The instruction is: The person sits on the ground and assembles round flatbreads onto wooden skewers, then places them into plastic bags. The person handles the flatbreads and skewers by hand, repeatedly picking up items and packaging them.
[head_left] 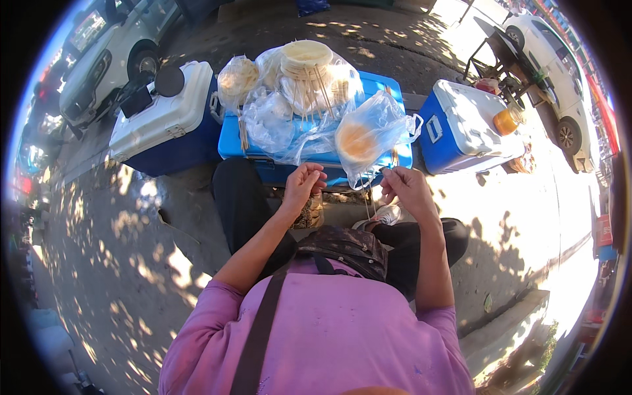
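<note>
Plastic bag (356, 143): state its position from the hands.

"Just beyond them, over the near right side of the blue box (380, 84). The right hand (406, 189) is nearer, fingers bent in beside the bag's lower edge; whether they grip it, cannot tell. The left hand (303, 189) stands apart, fingers curled, contents hidden."

"Long axis?"

"Slanted: near end by the thin sticks (370, 205), far end away and rightward."

"Obstructions?"

"A wafer stack (307, 54) crowds the far left; white-lidded coolers (474, 108) flank the box."
</note>
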Available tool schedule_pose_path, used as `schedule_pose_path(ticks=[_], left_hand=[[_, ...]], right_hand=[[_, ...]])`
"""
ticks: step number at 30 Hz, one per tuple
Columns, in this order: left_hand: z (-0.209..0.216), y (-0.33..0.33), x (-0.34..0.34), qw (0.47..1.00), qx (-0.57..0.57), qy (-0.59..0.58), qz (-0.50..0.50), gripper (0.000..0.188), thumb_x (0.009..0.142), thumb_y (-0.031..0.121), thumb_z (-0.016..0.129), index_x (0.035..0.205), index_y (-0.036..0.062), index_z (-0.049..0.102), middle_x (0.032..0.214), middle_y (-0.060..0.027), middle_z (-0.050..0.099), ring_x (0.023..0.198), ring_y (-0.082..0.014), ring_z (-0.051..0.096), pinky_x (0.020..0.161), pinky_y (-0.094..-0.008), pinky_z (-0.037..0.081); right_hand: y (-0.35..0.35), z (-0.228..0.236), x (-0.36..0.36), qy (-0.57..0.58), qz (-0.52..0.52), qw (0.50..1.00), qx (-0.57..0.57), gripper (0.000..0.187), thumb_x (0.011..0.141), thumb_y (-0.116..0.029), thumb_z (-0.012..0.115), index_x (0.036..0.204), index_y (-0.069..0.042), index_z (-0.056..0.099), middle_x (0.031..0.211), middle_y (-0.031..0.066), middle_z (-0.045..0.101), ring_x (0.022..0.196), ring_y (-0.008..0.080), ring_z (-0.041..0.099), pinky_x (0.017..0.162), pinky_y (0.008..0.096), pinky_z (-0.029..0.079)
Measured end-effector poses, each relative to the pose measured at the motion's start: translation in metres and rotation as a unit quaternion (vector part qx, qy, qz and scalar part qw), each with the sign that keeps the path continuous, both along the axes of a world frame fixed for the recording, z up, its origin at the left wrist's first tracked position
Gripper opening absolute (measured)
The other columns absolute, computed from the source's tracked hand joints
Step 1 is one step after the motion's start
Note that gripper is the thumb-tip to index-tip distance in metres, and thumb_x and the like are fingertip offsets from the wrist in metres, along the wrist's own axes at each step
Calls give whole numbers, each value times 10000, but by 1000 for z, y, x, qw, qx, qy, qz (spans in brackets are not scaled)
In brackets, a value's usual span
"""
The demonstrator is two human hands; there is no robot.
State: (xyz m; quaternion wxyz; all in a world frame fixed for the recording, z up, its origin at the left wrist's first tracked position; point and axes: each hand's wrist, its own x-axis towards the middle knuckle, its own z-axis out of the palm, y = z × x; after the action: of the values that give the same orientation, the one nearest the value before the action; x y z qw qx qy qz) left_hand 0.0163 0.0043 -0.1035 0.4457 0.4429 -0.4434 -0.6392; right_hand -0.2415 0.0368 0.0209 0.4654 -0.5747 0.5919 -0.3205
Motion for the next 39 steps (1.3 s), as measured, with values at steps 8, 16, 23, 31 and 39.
schedule_pose_path(ticks=[8,16,23,31,39], left_hand=[[70,-62,48,966,-187,-21,175,322,976,265,484,1205,40,507,1101,-102,591,966,-153,582,789,-283,462],[79,-78,35,990,-127,-55,38,698,936,438,517,1362,-86,340,1341,-272,435,1291,-333,397,1022,-378,354],[87,-69,22,945,-215,-244,16,570,925,342,541,1328,-36,402,1293,-205,502,1161,-333,521,894,-407,454],[118,-8,15,781,-499,-367,80,359,854,129,612,1203,67,553,1210,-126,573,1054,-316,572,835,-402,471],[82,-1,32,835,-430,-337,70,276,859,81,602,1133,72,574,1077,-119,606,942,-313,611,765,-373,489]], right_hand=[[-132,47,83,11,-8,997,-70,410,958,-374,480,1103,-7,591,783,67,645,645,105,631,493,218,474],[-154,39,136,135,77,987,-50,527,902,-481,472,1010,21,593,736,121,649,627,186,649,559,285,519],[-182,5,136,-77,44,994,61,586,838,-496,608,1103,13,493,838,115,614,671,173,640,519,290,537],[-199,-21,141,-355,-8,913,201,268,838,-86,566,1059,-5,438,791,119,578,499,123,504,383,240,423],[-65,18,96,-340,5,940,29,321,928,-152,524,1234,-71,471,654,-31,421,426,6,292,358,163,216]])
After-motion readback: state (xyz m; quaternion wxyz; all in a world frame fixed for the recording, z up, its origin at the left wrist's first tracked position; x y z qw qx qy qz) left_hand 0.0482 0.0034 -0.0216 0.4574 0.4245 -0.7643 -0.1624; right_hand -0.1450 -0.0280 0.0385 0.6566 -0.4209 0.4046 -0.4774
